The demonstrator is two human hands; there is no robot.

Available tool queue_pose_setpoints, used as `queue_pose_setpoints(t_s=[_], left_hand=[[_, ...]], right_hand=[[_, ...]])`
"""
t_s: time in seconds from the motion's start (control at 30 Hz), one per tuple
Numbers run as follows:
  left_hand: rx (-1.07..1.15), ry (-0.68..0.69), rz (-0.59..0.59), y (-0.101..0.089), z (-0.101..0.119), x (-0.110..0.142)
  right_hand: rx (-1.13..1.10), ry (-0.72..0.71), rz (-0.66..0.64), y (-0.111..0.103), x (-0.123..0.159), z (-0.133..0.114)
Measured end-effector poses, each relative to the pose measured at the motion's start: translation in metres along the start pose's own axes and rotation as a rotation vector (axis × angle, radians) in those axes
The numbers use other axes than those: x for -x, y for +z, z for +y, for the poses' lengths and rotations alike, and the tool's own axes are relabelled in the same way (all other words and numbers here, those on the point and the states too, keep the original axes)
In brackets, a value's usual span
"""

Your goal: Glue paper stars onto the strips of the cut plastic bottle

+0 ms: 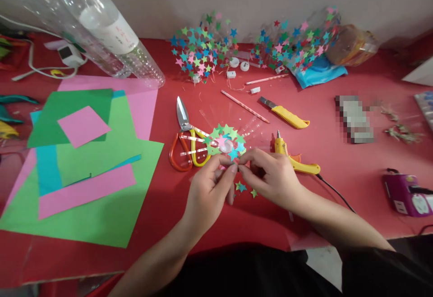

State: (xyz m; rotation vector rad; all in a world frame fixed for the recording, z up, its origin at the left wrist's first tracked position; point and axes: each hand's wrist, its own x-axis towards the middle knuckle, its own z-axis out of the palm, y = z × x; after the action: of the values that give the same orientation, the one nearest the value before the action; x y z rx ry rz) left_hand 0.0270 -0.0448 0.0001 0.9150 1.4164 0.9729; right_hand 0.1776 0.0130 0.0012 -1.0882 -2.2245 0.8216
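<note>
Star-covered plastic piece (222, 140), left hand (210, 185), right hand (275, 174), pinching its near edge

A: Paper stars (221, 140) at the left hand (213, 184)?
B: Light green, blue, pink.
A: Cutter (287, 114) beyond the right hand (270, 177)?
B: Yellow grip. Stick (245, 106) nearby: pink-and-white striped.
A: Scissors (184, 124)?
B: One handle red-orange, one yellow.

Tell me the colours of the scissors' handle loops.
The scissors have one orange-red loop and one yellow loop, seen best in the head view.
</note>
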Motion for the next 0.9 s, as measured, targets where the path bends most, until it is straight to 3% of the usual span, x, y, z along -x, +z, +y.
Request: queue_pose_setpoints(t_s=[0.23, 0.5, 0.9], left_hand=[[-0.013, 0.055, 0.129, 0.003, -0.004, -0.003], [-0.02, 0.054, 0.182, 0.001, -0.009, -0.004], [-0.047, 0.097, 0.135, 0.004, -0.006, -0.006]], right_hand=[[0.013, -0.043, 0.028, 0.001, 0.003, 0.0], [0.075, -0.105, 0.07, -0.01, 0.005, -0.004], [0.185, -0.047, 0.156, -0.023, 0.014, -0.001]])
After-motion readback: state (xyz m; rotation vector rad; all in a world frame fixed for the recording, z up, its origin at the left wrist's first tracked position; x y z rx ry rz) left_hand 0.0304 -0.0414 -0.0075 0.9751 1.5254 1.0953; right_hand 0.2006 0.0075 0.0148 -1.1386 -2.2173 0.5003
